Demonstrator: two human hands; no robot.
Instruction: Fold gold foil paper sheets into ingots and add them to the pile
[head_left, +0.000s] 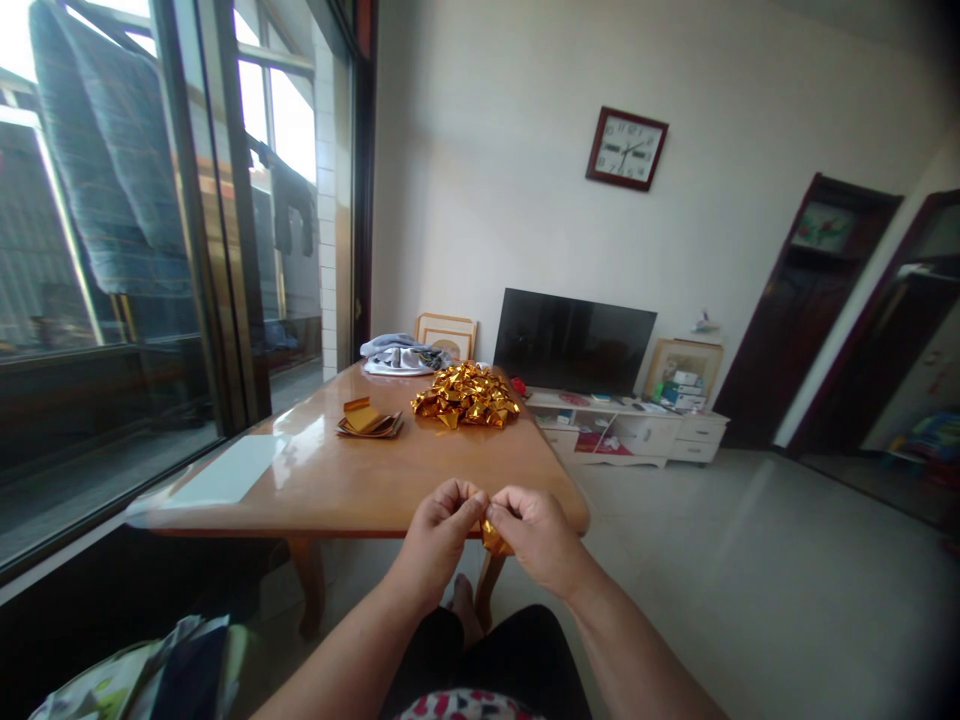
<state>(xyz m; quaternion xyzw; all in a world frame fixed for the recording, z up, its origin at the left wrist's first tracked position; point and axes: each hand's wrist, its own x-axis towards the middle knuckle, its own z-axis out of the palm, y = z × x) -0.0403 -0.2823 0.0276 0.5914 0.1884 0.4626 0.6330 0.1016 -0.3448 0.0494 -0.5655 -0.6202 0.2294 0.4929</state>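
In the head view, a person's left hand [441, 540] and right hand [536, 535] are pinching a shiny, crinkled gold foil piece [497, 540] between thumbs and fingers, near the edge of a glossy wooden table [420, 475]. Beyond the hands, a heap of angular gold foil pieces [469, 395] is glinting; to its left, thin gold sheets [365, 420] are lying stacked. Farther off to the right, a white cabinet [652, 440] is holding something reddish [592, 442] in an open compartment.
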